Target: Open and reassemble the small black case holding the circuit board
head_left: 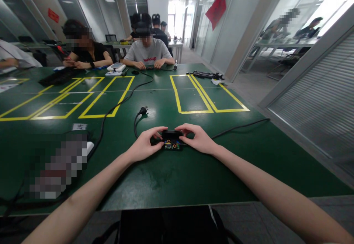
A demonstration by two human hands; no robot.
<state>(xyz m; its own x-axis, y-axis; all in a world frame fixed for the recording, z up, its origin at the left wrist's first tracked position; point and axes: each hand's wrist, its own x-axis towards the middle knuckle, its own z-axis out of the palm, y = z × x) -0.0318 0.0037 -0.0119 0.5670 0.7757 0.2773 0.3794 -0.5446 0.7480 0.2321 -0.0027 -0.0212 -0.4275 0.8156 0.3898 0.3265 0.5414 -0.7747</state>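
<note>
Between my hands at the middle of the table is an opened black power adapter (173,146), its circuit board with yellow ring-shaped coils and green and blue parts showing. A black cover (172,134) stands tilted up behind the board. My left hand (148,142) grips the left side of it, thumb in front and fingers behind. My right hand (199,139) pinches the right side the same way. A cord with a black plug (143,111) runs behind my left hand. Another black cable (240,127) leads off to the right from behind my right hand.
Yellow tape rectangles (196,112) mark the green table (155,185). A blurred-out object (62,166) and a number card (80,126) lie at left, beside a long black cable (103,120). A folded black stand (206,75) lies far right. Co-workers (149,50) sit opposite.
</note>
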